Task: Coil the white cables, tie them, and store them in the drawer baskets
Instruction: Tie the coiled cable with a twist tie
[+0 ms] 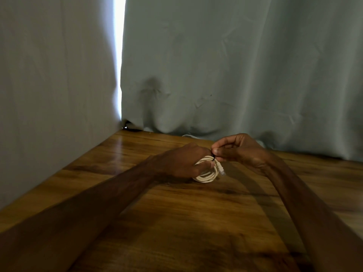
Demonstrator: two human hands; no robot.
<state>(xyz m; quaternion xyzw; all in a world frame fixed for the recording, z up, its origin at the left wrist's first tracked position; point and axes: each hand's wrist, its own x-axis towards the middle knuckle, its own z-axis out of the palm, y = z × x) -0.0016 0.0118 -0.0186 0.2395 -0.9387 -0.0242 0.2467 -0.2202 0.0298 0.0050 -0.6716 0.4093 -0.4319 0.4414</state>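
While your left hand [184, 163] grips the coiled white cable [208, 171], your right hand [237, 150] pinches a black tie [213, 155] at its top; the wooden bench [176, 222] lies open toward you, curtains [235, 65] close behind.

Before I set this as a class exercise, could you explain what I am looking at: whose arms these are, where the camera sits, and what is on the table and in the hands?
There is no machine here. A person wears the camera on the head, so the single picture looks forward and down along their own bare arms. The left hand has its grip around a coiled white cable, which sits low over a wooden table; a plug end hangs at the coil's right. The right hand pinches something small and dark at the top of the coil, probably a tie. Grey-blue curtains hang behind, with a bright gap of light. No drawer or basket is in view.
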